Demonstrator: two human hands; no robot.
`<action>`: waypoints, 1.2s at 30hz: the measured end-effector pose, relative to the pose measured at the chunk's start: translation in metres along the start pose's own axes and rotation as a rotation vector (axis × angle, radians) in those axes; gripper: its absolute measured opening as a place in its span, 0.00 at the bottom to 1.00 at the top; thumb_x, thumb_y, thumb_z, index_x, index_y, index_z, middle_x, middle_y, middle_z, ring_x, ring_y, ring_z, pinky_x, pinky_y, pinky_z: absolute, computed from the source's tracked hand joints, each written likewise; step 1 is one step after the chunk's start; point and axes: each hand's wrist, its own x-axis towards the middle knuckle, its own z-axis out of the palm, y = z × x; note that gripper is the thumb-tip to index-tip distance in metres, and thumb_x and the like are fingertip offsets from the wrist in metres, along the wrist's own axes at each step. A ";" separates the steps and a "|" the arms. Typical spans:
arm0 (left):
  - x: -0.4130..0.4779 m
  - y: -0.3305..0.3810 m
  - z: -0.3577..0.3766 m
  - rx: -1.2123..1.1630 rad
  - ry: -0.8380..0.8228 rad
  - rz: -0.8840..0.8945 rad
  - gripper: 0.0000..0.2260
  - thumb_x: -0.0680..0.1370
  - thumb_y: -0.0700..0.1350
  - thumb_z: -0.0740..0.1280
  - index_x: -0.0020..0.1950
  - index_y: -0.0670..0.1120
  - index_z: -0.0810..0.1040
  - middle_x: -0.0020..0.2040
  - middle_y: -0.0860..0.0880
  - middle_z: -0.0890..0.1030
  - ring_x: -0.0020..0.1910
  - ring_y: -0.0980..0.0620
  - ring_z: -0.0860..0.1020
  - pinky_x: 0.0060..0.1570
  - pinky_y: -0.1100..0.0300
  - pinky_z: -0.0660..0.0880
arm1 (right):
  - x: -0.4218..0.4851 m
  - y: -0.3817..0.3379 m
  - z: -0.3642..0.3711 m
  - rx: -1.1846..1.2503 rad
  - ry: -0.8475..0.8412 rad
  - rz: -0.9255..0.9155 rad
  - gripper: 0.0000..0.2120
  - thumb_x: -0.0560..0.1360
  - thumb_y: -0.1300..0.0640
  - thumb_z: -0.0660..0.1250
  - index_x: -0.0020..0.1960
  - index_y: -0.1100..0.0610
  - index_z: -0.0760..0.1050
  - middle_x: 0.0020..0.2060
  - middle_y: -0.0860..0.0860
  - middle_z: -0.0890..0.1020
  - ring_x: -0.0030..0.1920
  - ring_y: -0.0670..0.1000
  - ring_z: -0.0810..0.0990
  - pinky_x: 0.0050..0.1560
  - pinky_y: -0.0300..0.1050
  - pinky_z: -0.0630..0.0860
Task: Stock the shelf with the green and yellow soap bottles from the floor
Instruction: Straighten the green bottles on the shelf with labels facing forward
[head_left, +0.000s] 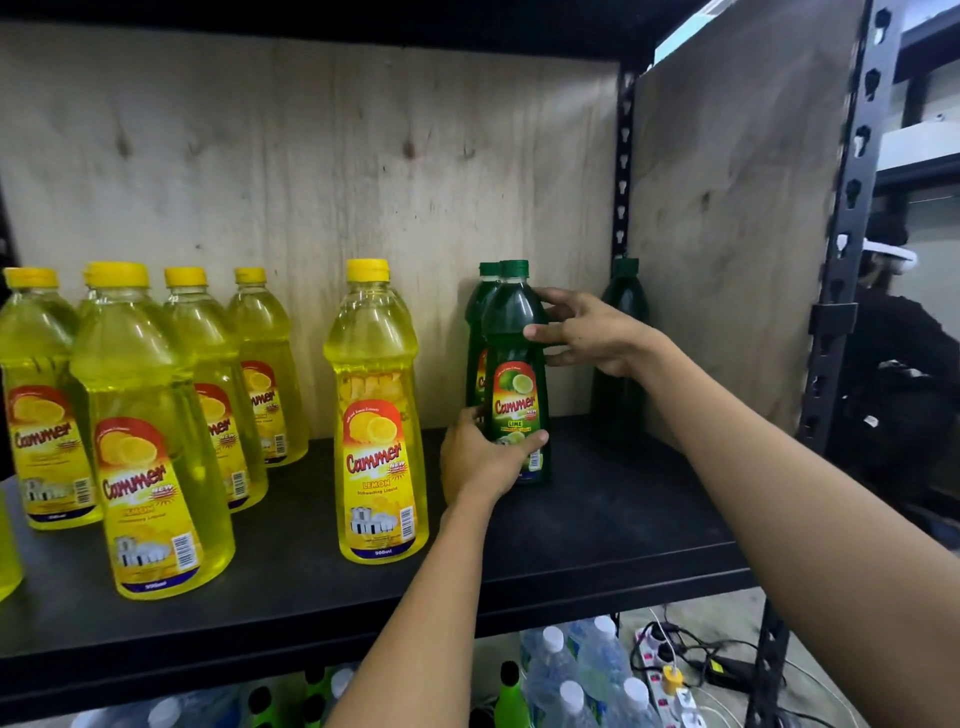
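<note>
A green lime soap bottle (515, 338) stands upright on the black shelf (597, 519), label facing me. My left hand (480, 460) grips its lower label area. My right hand (582, 332) wraps its upper body from the right. A second green bottle (477, 312) stands just behind it, and a third (621, 332) stands in the back right corner. One yellow lemon bottle (379, 415) stands alone mid-shelf. Several more yellow bottles (150, 431) cluster at the left.
Plywood panels (337, 156) close the shelf's back and right side. A black slotted upright (847, 218) frames the right edge. Below the shelf are water bottles (571, 670), green-necked bottles (509, 696), and a power strip with cables (670, 675) on the floor.
</note>
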 end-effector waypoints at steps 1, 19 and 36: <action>-0.001 0.001 -0.001 0.037 0.029 0.004 0.42 0.59 0.66 0.79 0.68 0.52 0.70 0.64 0.49 0.77 0.63 0.47 0.76 0.58 0.48 0.77 | 0.001 0.001 -0.001 0.019 -0.024 0.005 0.31 0.78 0.66 0.66 0.77 0.51 0.63 0.69 0.54 0.73 0.63 0.53 0.77 0.62 0.55 0.76; -0.030 0.019 -0.008 0.275 0.369 0.419 0.40 0.67 0.63 0.73 0.73 0.51 0.62 0.63 0.43 0.70 0.60 0.44 0.72 0.56 0.49 0.75 | -0.008 0.010 -0.047 -0.299 0.372 -0.065 0.29 0.72 0.58 0.76 0.71 0.54 0.72 0.57 0.54 0.77 0.60 0.50 0.77 0.60 0.43 0.76; 0.021 0.048 0.150 -0.079 -0.335 0.103 0.41 0.76 0.51 0.73 0.81 0.44 0.52 0.78 0.42 0.60 0.77 0.43 0.61 0.73 0.53 0.61 | 0.058 0.052 -0.090 -0.469 0.699 0.075 0.43 0.68 0.49 0.79 0.75 0.54 0.60 0.69 0.57 0.72 0.65 0.60 0.74 0.50 0.47 0.73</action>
